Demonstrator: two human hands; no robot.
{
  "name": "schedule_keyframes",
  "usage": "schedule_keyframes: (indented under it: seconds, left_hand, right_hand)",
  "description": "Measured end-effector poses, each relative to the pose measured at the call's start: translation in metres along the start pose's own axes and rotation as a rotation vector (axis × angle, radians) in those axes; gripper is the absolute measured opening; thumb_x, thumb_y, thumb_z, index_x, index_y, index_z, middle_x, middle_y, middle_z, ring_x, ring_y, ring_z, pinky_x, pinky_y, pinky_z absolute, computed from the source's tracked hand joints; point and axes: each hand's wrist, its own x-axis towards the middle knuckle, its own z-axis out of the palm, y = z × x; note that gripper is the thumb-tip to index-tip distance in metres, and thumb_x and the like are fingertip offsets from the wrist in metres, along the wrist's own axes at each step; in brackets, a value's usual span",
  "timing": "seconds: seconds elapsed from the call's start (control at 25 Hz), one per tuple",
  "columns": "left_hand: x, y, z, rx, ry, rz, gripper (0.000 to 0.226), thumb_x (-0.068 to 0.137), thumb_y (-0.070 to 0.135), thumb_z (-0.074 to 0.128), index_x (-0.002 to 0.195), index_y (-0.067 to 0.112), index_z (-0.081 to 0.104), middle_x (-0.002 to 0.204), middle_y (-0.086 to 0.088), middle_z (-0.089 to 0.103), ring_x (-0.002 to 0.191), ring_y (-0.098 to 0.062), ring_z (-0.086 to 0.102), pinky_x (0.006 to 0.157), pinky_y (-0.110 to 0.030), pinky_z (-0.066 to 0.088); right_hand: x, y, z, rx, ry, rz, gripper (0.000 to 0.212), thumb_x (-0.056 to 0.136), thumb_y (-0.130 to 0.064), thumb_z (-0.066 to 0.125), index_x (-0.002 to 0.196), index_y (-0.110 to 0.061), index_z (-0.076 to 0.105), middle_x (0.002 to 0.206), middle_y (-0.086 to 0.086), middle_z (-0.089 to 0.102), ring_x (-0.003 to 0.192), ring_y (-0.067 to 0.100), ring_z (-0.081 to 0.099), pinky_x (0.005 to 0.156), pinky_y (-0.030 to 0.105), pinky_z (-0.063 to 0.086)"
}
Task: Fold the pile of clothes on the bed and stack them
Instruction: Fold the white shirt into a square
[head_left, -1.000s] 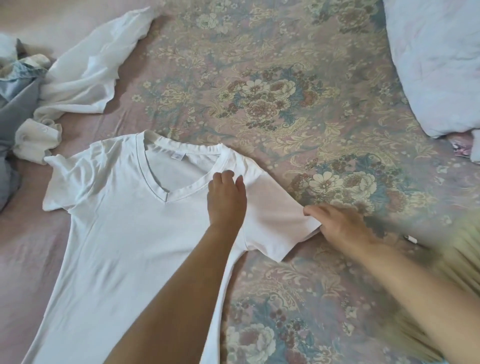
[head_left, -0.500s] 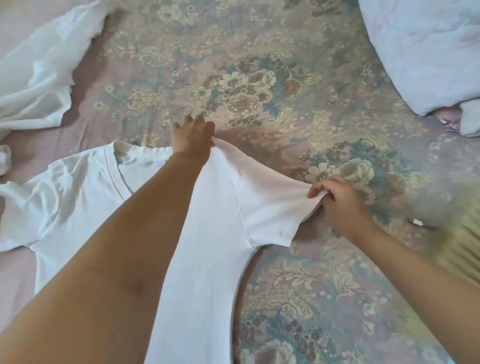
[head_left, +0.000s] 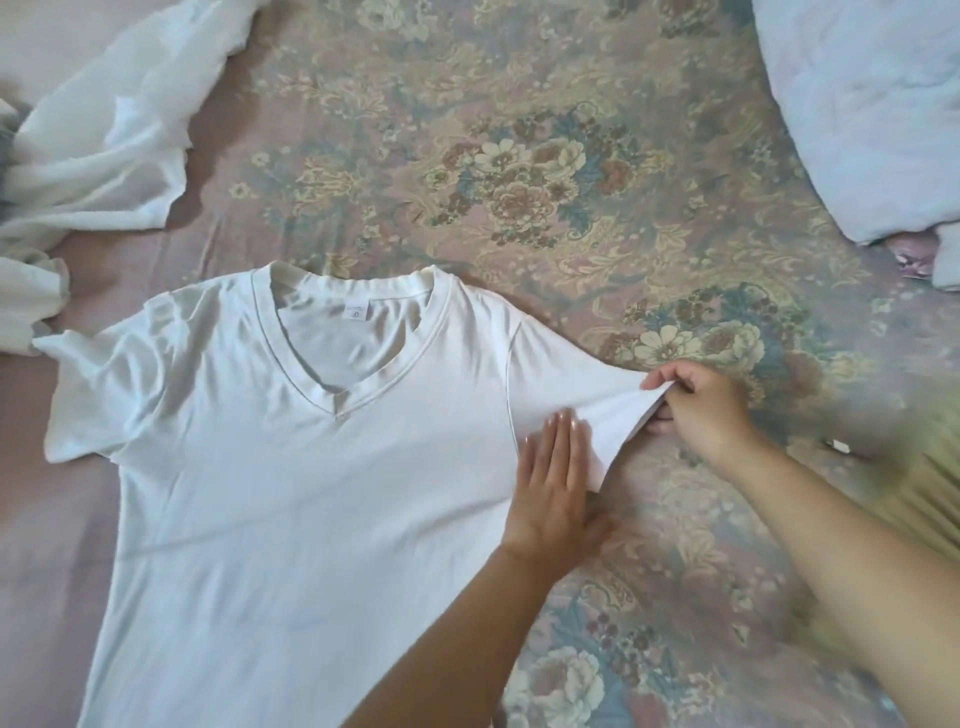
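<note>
White crumpled clothes (head_left: 104, 135) lie left of the T-shirt (head_left: 291, 467) on the floral bed (head_left: 519, 156) (pillow (head_left: 872, 114) far right); left hand (head_left: 553, 488) presses flat, right hand (head_left: 701, 410) pinches the sleeve (head_left: 587, 395).

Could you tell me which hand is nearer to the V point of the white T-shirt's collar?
The left hand. It lies flat on the white T-shirt by the sleeve seam, right of and below the V point. The right hand pinches the sleeve's end, farther right.

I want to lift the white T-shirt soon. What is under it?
The T-shirt lies on the floral bedspread. Whatever else is beneath is covered.
</note>
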Motion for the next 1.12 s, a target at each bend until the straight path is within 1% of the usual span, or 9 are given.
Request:
schedule_keyframes:
  seconds: [0.08,0.2,0.28,0.44,0.52,0.64,0.76,0.92,1.12]
  left_hand:
    - [0.005,0.005,-0.008,-0.431,0.15,-0.153,0.057,0.1,0.019,0.038,0.148,0.007,0.01,0.153,0.0,-0.001,0.143,-0.014,-0.007,0.119,-0.036,0.006]
    - [-0.011,0.005,-0.039,-0.972,0.429,-0.364,0.043,0.101,0.033,0.034,0.144,0.04,0.028,0.148,0.03,0.024,0.137,0.011,0.018,0.11,-0.009,0.021]
    - [-0.022,-0.011,-0.058,-1.293,0.539,-0.525,0.033,0.1,0.041,0.034,0.129,0.053,0.044,0.133,0.037,0.044,0.126,0.013,0.038,0.099,-0.007,0.035]
    - [-0.037,-0.069,-0.063,-1.687,0.751,-0.899,0.03,0.103,0.022,0.034,0.111,0.0,0.052,0.094,0.001,0.06,0.09,-0.017,0.056,0.073,-0.023,0.05]
    - [-0.047,-0.08,-0.062,-1.79,0.747,-0.957,0.029,0.103,0.024,0.035,0.106,0.0,0.051,0.094,-0.009,0.061,0.089,-0.025,0.06,0.075,-0.031,0.052]
    - [-0.055,-0.086,-0.064,-1.772,0.714,-1.003,0.032,0.099,0.03,0.047,0.111,0.003,0.057,0.101,-0.011,0.069,0.09,-0.022,0.07,0.079,-0.034,0.057]
    - [-0.046,-0.1,-0.072,-1.546,0.644,-1.051,0.036,0.089,0.036,0.062,0.089,0.0,0.058,0.079,-0.008,0.062,0.075,-0.02,0.064,0.072,-0.033,0.056]
    - [-0.033,-0.111,-0.089,-1.091,0.522,-0.973,0.024,0.088,0.02,0.055,0.108,0.009,0.058,0.101,-0.004,0.063,0.097,-0.023,0.059,0.081,-0.032,0.046]
    - [-0.039,-0.13,-0.092,-0.951,0.579,-0.823,0.035,0.093,0.008,0.045,0.128,0.01,0.048,0.115,-0.013,0.056,0.105,-0.027,0.054,0.091,-0.033,0.044]
  right_hand:
    - [-0.011,-0.016,0.011,0.069,0.036,-0.019,0.044,0.089,0.006,0.033,0.066,-0.02,0.059,0.092,0.018,0.065,0.079,0.028,0.066,0.05,0.025,0.054]
    - [-0.03,-0.057,0.038,0.204,-0.001,-0.084,0.041,0.09,0.005,0.034,0.067,-0.019,0.057,0.078,0.015,0.064,0.06,0.024,0.066,0.046,0.027,0.051]
    - [-0.035,-0.091,0.07,0.215,-0.082,-0.137,0.036,0.092,0.005,0.035,0.072,-0.015,0.058,0.076,0.014,0.063,0.055,0.019,0.065,0.048,0.026,0.053]
    - [-0.038,-0.124,0.134,0.027,-0.423,-0.253,0.021,0.091,-0.003,0.051,0.101,-0.015,0.064,0.082,0.001,0.06,0.07,0.011,0.065,0.065,0.025,0.054]
    - [-0.029,-0.109,0.135,-0.195,-0.278,-0.296,0.023,0.092,-0.007,0.05,0.11,-0.015,0.062,0.091,0.0,0.06,0.083,0.014,0.06,0.071,0.026,0.047]
    - [-0.013,-0.085,0.115,-0.646,-0.187,-0.412,0.029,0.092,-0.008,0.054,0.12,-0.013,0.061,0.123,0.006,0.059,0.109,0.022,0.055,0.091,0.029,0.041]
    - [0.005,-0.087,0.128,-0.894,-0.255,-0.545,0.053,0.088,-0.019,0.064,0.138,-0.018,0.047,0.139,0.008,0.047,0.128,0.031,0.04,0.106,0.035,0.028]
    - [0.019,-0.105,0.152,-1.059,-0.161,-0.606,0.045,0.088,-0.031,0.064,0.131,-0.023,0.053,0.134,0.008,0.041,0.123,0.032,0.032,0.101,0.037,0.028]
    - [0.023,-0.112,0.157,-1.149,0.005,-0.53,0.033,0.094,-0.035,0.054,0.118,-0.012,0.057,0.132,0.011,0.044,0.124,0.031,0.034,0.097,0.042,0.034]
